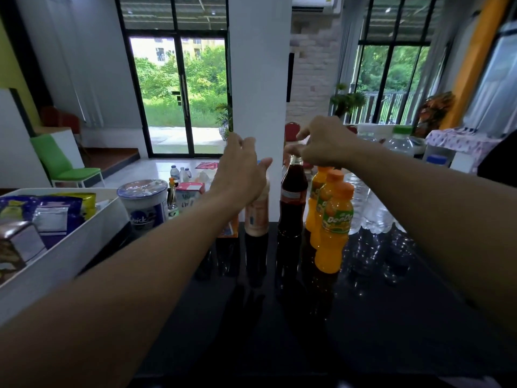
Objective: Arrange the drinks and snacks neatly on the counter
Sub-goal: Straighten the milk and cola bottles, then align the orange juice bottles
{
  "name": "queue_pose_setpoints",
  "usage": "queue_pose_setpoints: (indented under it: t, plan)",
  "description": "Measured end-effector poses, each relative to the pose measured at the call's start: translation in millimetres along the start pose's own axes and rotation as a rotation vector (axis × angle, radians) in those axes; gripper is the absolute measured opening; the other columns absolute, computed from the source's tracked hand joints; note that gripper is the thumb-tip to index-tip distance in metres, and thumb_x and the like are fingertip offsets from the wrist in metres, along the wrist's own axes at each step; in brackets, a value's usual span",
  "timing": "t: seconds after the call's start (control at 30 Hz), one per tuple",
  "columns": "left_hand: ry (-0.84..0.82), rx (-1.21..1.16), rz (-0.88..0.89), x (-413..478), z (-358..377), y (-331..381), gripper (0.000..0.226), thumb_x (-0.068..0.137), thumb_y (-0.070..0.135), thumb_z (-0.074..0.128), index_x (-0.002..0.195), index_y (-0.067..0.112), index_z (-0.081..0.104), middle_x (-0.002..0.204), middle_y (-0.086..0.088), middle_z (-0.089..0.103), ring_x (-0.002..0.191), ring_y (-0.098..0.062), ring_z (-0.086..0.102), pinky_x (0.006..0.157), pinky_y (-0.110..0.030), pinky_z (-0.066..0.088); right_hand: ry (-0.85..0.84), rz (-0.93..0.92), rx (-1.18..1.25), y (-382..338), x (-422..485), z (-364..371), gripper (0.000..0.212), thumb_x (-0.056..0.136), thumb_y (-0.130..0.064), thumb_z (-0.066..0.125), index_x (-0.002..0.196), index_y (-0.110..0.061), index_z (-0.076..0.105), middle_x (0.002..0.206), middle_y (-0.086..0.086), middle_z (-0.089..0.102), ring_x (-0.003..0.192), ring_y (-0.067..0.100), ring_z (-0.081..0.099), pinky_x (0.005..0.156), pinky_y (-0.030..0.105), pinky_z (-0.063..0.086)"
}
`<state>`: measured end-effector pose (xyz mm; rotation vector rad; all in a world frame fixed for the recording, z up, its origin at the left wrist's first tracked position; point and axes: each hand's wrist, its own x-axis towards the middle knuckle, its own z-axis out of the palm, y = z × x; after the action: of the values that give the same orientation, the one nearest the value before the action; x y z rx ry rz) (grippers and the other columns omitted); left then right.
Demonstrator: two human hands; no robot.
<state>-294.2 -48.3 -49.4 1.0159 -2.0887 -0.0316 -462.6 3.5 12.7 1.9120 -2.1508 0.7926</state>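
My right hand (321,144) pinches the cap of the dark red bottle (292,203), which stands mid-counter at twelve o'clock. My left hand (243,169), fingers spread, hovers over the pink bottle (256,217) just beside it at eleven. Orange bottles (334,228) crowd in at one, with water bottles (372,211) at two. A white tray (70,247) of snack bags sits at nine. Open black counter (307,317) runs toward six.

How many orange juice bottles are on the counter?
3, lined up right of the dark red bottle: front orange bottle, middle orange bottle behind it, rear orange bottle farthest. Others may be hidden behind them.
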Motion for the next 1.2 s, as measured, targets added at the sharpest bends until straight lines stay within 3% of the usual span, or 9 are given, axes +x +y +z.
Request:
queue_pose_setpoints:
  t: [0.13, 0.23, 0.37, 0.5, 0.6, 0.8, 0.97, 1.13, 1.2]
  plan:
    - [0.171, 0.006, 0.136, -63, 12, 21, 0.034, 0.087, 0.024, 0.049, 0.121, 0.022, 0.049, 0.113, 0.001, 0.042, 0.104, -0.015, 0.042, 0.087, -0.029, 0.033, 0.007, 0.033, -0.072, 12, -3, -15, 0.025, 0.094, -0.016, 0.066, 0.113, -0.001, 0.071, 0.110, 0.014, 0.073, 0.076, 0.013, 0.058, 0.059, 0.018, 0.043]
    - [-0.031, -0.284, -0.031, -111, 34, 43, 0.034, 0.079, 0.033, 0.050, 0.113, 0.035, 0.043, 0.105, 0.014, 0.041, 0.101, -0.010, 0.044, 0.087, -0.029, 0.039, -0.113, 0.068, -0.153, 16, -7, -18, 0.029, 0.088, -0.006, 0.068, 0.116, -0.003, 0.070, 0.111, 0.015, 0.071, 0.090, 0.022, 0.065, 0.077, 0.032, 0.058]
    - [-0.267, -0.558, -0.192, -147, 66, 61, 0.044, 0.078, 0.049, 0.062, 0.107, 0.053, 0.029, 0.102, 0.031, 0.033, 0.107, -0.001, 0.039, 0.088, -0.022, 0.037, -0.254, 0.098, -0.231, 15, -11, -14, 0.033, 0.089, -0.010, 0.067, 0.121, -0.003, 0.066, 0.114, 0.016, 0.069, 0.100, 0.028, 0.066, 0.091, 0.039, 0.058]
    - [-0.255, -0.424, -0.169, -156, 81, 63, 0.055, 0.085, 0.057, 0.058, 0.132, 0.042, 0.034, 0.114, 0.027, 0.038, 0.112, 0.000, 0.036, 0.103, -0.028, 0.029, -0.249, 0.111, -0.240, 15, -10, -12, 0.038, 0.088, -0.002, 0.068, 0.126, 0.001, 0.063, 0.118, 0.019, 0.065, 0.102, 0.030, 0.064, 0.092, 0.040, 0.057]
    - [-0.239, -0.350, -0.138, -152, 84, 62, 0.047, 0.090, 0.054, 0.054, 0.132, 0.036, 0.042, 0.126, 0.019, 0.048, 0.117, -0.006, 0.039, 0.105, -0.031, 0.028, -0.230, 0.119, -0.264, 15, -8, -10, 0.035, 0.090, -0.006, 0.069, 0.123, 0.004, 0.065, 0.116, 0.020, 0.066, 0.101, 0.031, 0.066, 0.091, 0.042, 0.058]
    - [-0.240, -0.370, -0.161, -150, 82, 62, 0.040, 0.091, 0.051, 0.055, 0.127, 0.034, 0.049, 0.121, 0.017, 0.058, 0.114, -0.009, 0.043, 0.100, -0.032, 0.031, -0.225, 0.099, -0.352, 13, -4, -10, 0.034, 0.091, -0.029, 0.071, 0.108, 0.001, 0.067, 0.074, 0.001, 0.054, 0.080, 0.023, 0.060, 0.071, 0.031, 0.048]
    - [-0.267, -0.394, -0.189, -151, 79, 64, 0.053, 0.092, 0.049, 0.056, 0.141, 0.036, 0.040, 0.118, 0.010, 0.056, 0.113, -0.017, 0.043, 0.098, -0.035, 0.033, -0.251, 0.085, -0.371, 13, 0, -9, 0.028, 0.090, -0.015, 0.071, 0.114, -0.001, 0.068, 0.103, 0.014, 0.070, 0.091, 0.025, 0.067, 0.084, 0.035, 0.059]
    - [-0.276, -0.430, -0.204, -150, 79, 64, 0.052, 0.092, 0.047, 0.058, 0.140, 0.035, 0.042, 0.120, 0.011, 0.057, 0.114, -0.016, 0.041, 0.100, -0.034, 0.032, -0.150, 0.099, -0.413, 18, 1, -2, 0.032, 0.087, -0.031, 0.075, 0.074, -0.011, 0.054, 0.070, 0.000, 0.048, 0.061, 0.012, 0.046, 0.053, 0.023, 0.037]
    - [-0.280, -0.435, -0.204, -149, 80, 63, 0.052, 0.091, 0.048, 0.059, 0.139, 0.035, 0.043, 0.121, 0.011, 0.058, 0.116, -0.015, 0.041, 0.101, -0.034, 0.032, -0.116, 0.101, -0.434, 19, 1, 0, 0.040, 0.085, -0.037, 0.076, 0.075, -0.012, 0.046, 0.069, 0.000, 0.044, 0.060, 0.012, 0.041, 0.047, 0.024, 0.028]
